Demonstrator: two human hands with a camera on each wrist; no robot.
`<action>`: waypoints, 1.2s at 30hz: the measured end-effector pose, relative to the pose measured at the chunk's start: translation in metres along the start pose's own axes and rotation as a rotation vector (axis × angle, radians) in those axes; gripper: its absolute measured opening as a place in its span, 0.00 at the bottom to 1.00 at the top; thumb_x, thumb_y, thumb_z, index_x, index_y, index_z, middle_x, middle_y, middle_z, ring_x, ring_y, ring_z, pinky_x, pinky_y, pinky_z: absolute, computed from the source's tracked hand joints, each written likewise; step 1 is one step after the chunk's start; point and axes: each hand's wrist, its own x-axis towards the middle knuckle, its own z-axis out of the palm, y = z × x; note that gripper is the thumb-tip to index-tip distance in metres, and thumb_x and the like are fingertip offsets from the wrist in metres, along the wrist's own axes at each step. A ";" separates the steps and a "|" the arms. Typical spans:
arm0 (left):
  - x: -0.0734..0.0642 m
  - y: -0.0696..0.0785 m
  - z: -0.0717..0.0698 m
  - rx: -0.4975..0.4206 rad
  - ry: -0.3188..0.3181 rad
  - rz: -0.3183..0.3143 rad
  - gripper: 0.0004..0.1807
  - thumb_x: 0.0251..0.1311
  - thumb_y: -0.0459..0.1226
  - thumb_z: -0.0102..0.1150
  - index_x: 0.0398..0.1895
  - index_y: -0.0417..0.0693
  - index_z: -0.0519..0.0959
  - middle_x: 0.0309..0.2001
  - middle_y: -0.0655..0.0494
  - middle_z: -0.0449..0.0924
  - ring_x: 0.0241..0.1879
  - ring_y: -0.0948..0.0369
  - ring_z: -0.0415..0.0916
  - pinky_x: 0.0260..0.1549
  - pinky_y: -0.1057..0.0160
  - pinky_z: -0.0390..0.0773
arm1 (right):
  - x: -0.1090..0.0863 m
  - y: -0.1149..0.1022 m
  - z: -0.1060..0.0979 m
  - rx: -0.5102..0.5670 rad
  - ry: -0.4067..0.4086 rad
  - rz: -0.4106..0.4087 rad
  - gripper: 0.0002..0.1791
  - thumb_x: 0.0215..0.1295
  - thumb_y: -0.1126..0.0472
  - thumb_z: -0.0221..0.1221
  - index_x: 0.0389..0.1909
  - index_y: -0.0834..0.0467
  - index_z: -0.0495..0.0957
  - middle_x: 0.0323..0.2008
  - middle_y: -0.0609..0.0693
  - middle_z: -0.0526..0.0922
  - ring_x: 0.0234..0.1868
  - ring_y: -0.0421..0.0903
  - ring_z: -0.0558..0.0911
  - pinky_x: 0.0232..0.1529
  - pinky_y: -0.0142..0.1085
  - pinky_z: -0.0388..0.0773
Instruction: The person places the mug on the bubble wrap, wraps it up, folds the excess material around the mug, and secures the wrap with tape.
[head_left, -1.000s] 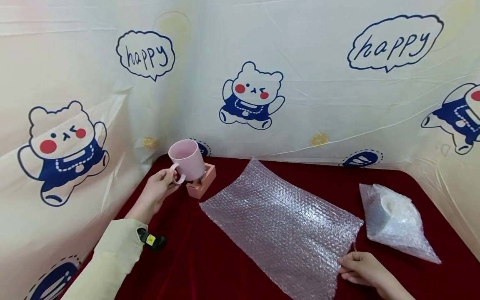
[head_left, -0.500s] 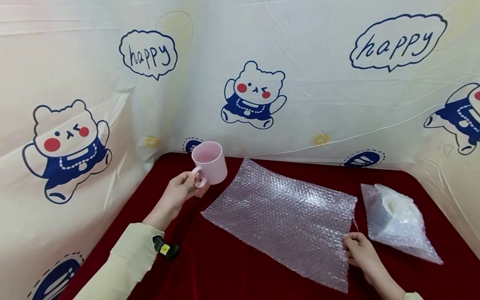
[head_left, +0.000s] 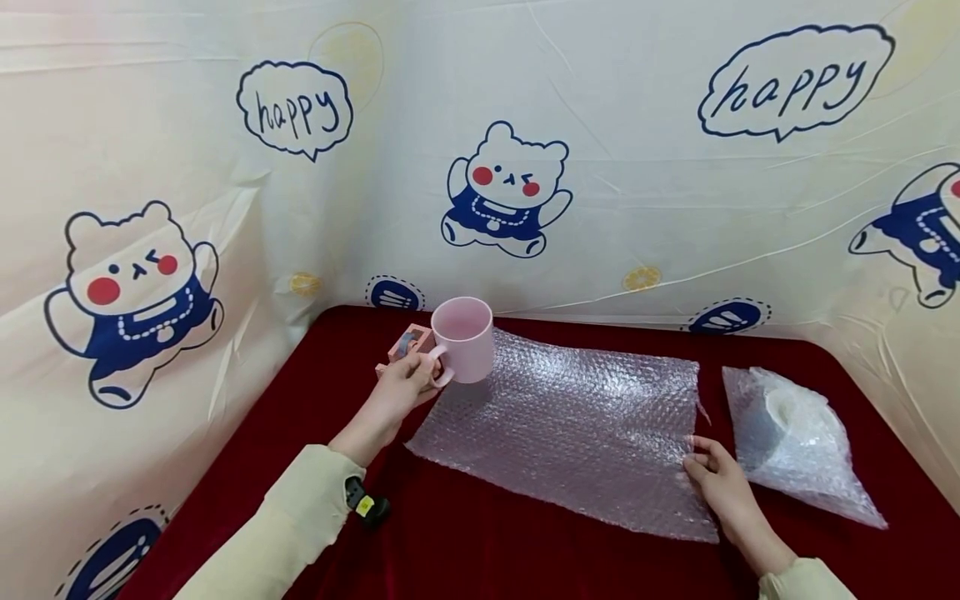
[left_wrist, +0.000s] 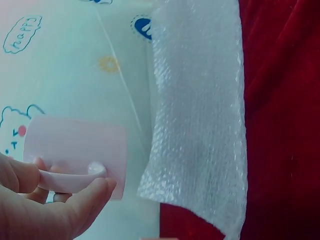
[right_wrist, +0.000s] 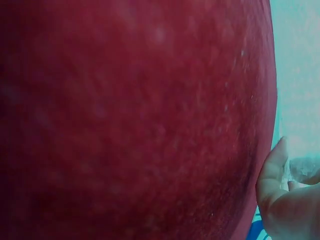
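Observation:
A pink mug (head_left: 474, 354) hangs upright above the left corner of a clear sheet of bubble wrap (head_left: 577, 425). My left hand (head_left: 390, 402) grips it by its handle, and the left wrist view shows thumb and fingers about that handle (left_wrist: 70, 181). The wrap lies on the dark red cloth. At its right edge is my right hand (head_left: 726, 487), thumb and fingertips pinching the film. In the right wrist view only part of this hand (right_wrist: 290, 205) shows, at the lower right.
Behind the left hand stands a pink tape dispenser (head_left: 408, 343), partly hidden. A bubble-wrapped bundle (head_left: 806, 454) with something round and pale inside lies on the right. Printed sheeting (head_left: 630, 200) walls in the back and sides of the red-covered table (head_left: 315, 533).
My left hand has carried the mug rightward from in front of the tape dispenser to over the wrap. The right hand has moved away from me, and the wrap's right side has shifted with it.

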 end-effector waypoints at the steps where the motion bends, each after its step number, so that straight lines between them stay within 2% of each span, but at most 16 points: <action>1: 0.000 0.000 0.003 0.005 -0.012 0.000 0.17 0.75 0.35 0.33 0.51 0.27 0.64 0.60 0.34 0.64 0.62 0.47 0.66 0.63 0.47 0.67 | 0.001 0.000 0.000 0.006 0.007 -0.004 0.26 0.72 0.67 0.45 0.67 0.70 0.52 0.37 0.44 0.76 0.32 0.28 0.73 0.36 0.25 0.74; 5: 0.000 -0.001 0.011 0.020 -0.040 0.003 0.19 0.75 0.36 0.34 0.55 0.27 0.66 0.60 0.33 0.66 0.61 0.47 0.68 0.64 0.45 0.66 | 0.007 0.000 -0.002 0.006 0.043 -0.027 0.25 0.71 0.68 0.45 0.67 0.70 0.54 0.36 0.42 0.76 0.30 0.27 0.72 0.33 0.25 0.74; 10: 0.002 -0.003 0.022 0.018 -0.063 0.011 0.19 0.75 0.36 0.35 0.55 0.27 0.67 0.60 0.33 0.68 0.60 0.48 0.69 0.63 0.46 0.68 | 0.013 -0.002 -0.003 -0.133 0.139 -0.109 0.23 0.71 0.67 0.48 0.64 0.70 0.60 0.42 0.61 0.80 0.29 0.25 0.70 0.32 0.24 0.70; 13: 0.003 -0.005 0.029 0.029 -0.060 0.034 0.17 0.75 0.35 0.35 0.51 0.26 0.68 0.58 0.34 0.70 0.59 0.48 0.70 0.61 0.46 0.70 | 0.017 -0.003 -0.004 -0.167 0.171 -0.142 0.22 0.70 0.67 0.49 0.63 0.70 0.63 0.45 0.67 0.79 0.28 0.24 0.70 0.32 0.24 0.70; 22: 0.008 -0.014 0.055 0.038 -0.063 0.051 0.16 0.74 0.32 0.37 0.46 0.25 0.71 0.52 0.34 0.74 0.56 0.47 0.74 0.57 0.47 0.74 | 0.027 -0.005 -0.009 -0.133 0.104 -0.143 0.23 0.71 0.69 0.47 0.64 0.70 0.61 0.39 0.57 0.77 0.24 0.27 0.74 0.28 0.23 0.75; 32: 0.022 -0.029 0.085 0.034 -0.094 0.039 0.14 0.73 0.34 0.39 0.43 0.29 0.72 0.48 0.39 0.75 0.51 0.51 0.75 0.56 0.49 0.76 | 0.029 -0.002 -0.010 -0.101 0.010 -0.138 0.23 0.72 0.70 0.45 0.65 0.72 0.59 0.45 0.66 0.77 0.27 0.25 0.79 0.31 0.24 0.77; 36: 0.025 -0.034 0.094 0.047 -0.101 0.048 0.14 0.73 0.33 0.40 0.42 0.28 0.72 0.47 0.38 0.76 0.49 0.51 0.76 0.55 0.49 0.77 | 0.031 -0.002 -0.012 -0.086 -0.004 -0.147 0.23 0.72 0.70 0.45 0.65 0.74 0.59 0.43 0.65 0.77 0.27 0.26 0.79 0.31 0.24 0.78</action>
